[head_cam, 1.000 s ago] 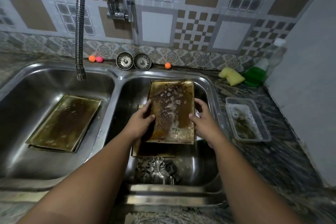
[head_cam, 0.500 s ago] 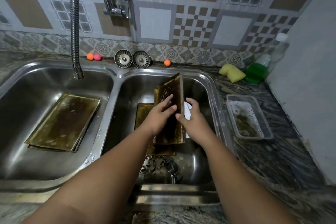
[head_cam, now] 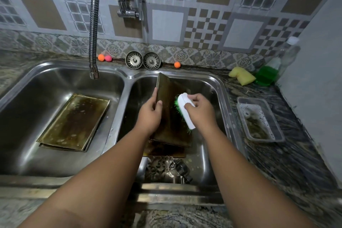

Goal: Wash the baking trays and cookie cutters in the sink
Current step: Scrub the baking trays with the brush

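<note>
**Scrubbing the upended tray in the right basin**

You are in the scrubbing step, working on one tray among several things still to wash. Your left hand [head_cam: 149,114] pinches the left edge of the held tray [head_cam: 167,90], with the thumb on the face toward you and the other fingers tucked behind it. That hand props the tray on its lower edge, tilted, at the centre of the frame inside the right basin of the sink [head_cam: 127,77]. Your right hand [head_cam: 201,113] has its fingers curled round the white back of the brush [head_cam: 185,109], and the green bristles are pressed against the tray's dark face.

A second tray [head_cam: 162,151] lies flat beneath the held one. The cookie cutters [head_cam: 167,170] are heaped at the near wall of the same basin, lower centre. The stacked trays [head_cam: 74,122] lie flat in the left basin, centre left, and still look stained.

The next move likely calls for firm strokes across the whole face while your left hand braces the tray so it does not slip on the wet steel. After that it needs a rinse, and no water can be seen running from the spout [head_cam: 94,74]. If the bristles run dry, the sudsy plastic tub [head_cam: 259,118] is at centre right. By my reading, the task is well short of done.
</note>
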